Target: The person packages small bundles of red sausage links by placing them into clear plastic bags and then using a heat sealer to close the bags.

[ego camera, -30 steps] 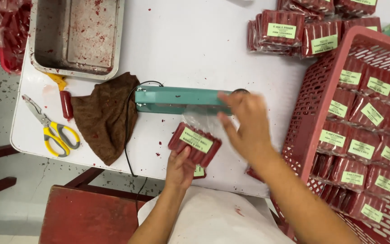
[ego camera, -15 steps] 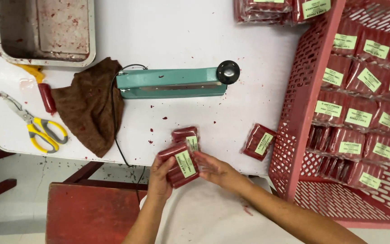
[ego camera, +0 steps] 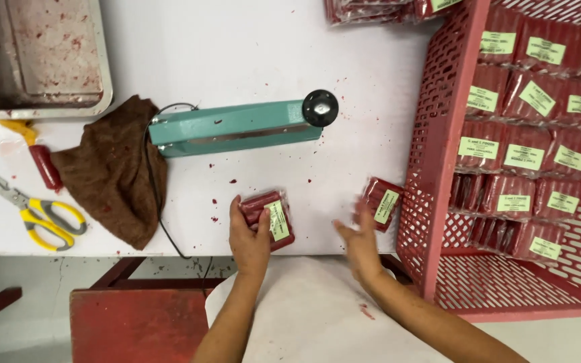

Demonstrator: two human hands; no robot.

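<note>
My left hand (ego camera: 248, 236) grips a clear packet of red sausages with a pale green label (ego camera: 272, 216), resting it on the white table (ego camera: 250, 54) near the front edge. My right hand (ego camera: 358, 236) is blurred, fingers spread and holding nothing, just left of a second labelled sausage packet (ego camera: 381, 202) that leans against the red plastic crate (ego camera: 438, 168). A teal heat sealer (ego camera: 237, 128) with a black knob lies across the table beyond both hands.
The crate holds several rows of labelled packets (ego camera: 526, 154). More packets (ego camera: 378, 8) lie at the far edge. A brown cloth (ego camera: 112, 171), yellow-handled scissors (ego camera: 31, 212), a loose sausage (ego camera: 46, 167) and a stained metal tray (ego camera: 35, 57) sit left. A red stool (ego camera: 136, 323) stands below.
My right hand let go of the packet both hands were holding and swung right toward the packet by the crate. My left hand lowered its packet onto the table.
</note>
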